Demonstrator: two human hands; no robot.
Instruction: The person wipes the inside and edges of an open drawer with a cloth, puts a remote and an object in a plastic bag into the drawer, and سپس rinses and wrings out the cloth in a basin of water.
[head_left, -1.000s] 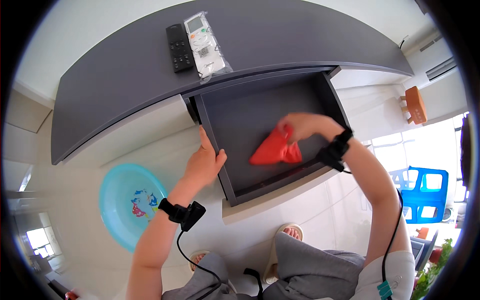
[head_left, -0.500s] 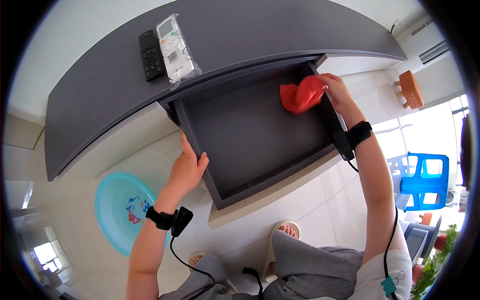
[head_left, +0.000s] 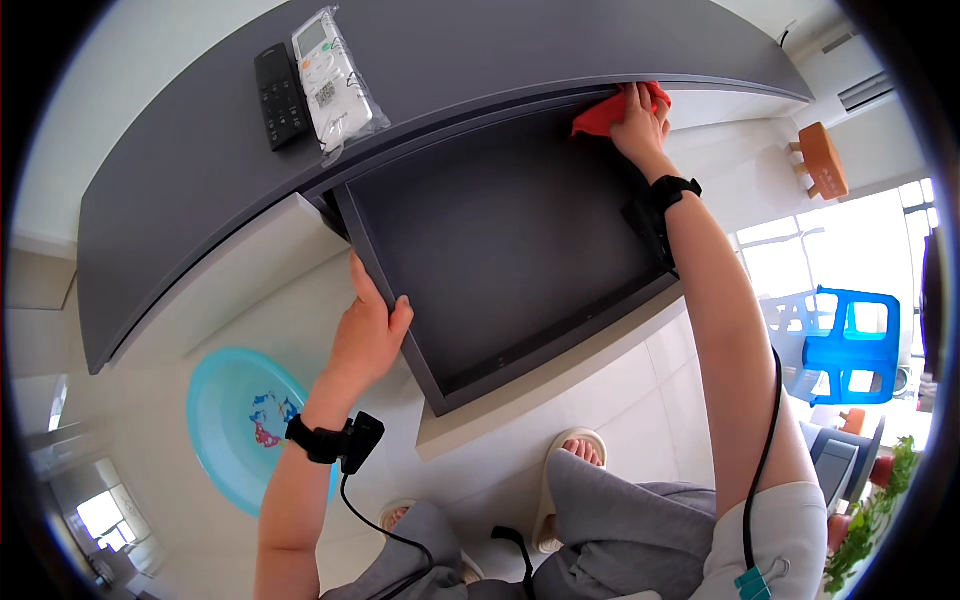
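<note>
One gray cabinet (head_left: 520, 45) w/ drawer (head_left: 480, 245) pulled out; L hand (head_left: 363, 335) at drawer's L side, thumb & index extended, can't tell if gripping; R hand (head_left: 642, 125) closed on red cloth (head_left: 594, 119), drawer's rear R corner.

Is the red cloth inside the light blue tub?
No, the right hand has the red cloth at the far right corner of the open drawer, away from the tub.
</note>
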